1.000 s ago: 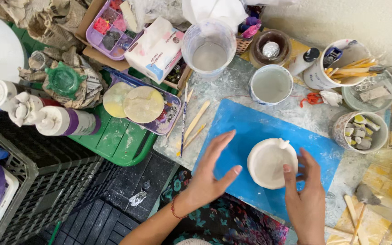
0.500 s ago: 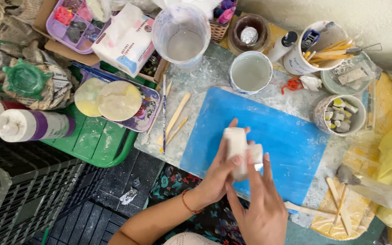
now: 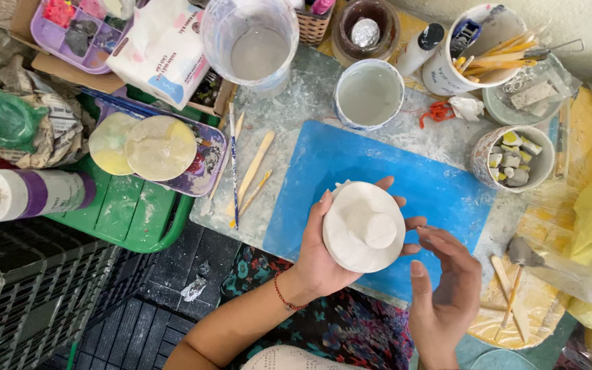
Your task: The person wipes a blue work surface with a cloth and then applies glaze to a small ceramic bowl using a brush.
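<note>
Head view: left hand (image 3: 323,264) cups pale round clay piece (image 3: 363,227), knob-topped.

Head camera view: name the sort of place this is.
Most likely a small pottery or clay craft workspace. The left hand holds a pale unfired clay piece above a blue mat; wooden modelling tools lie beside it, and a cup of cloudy water stands behind.

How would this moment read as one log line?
left hand: holds white clay piece | right hand: open beside it | under: blue mat
</note>
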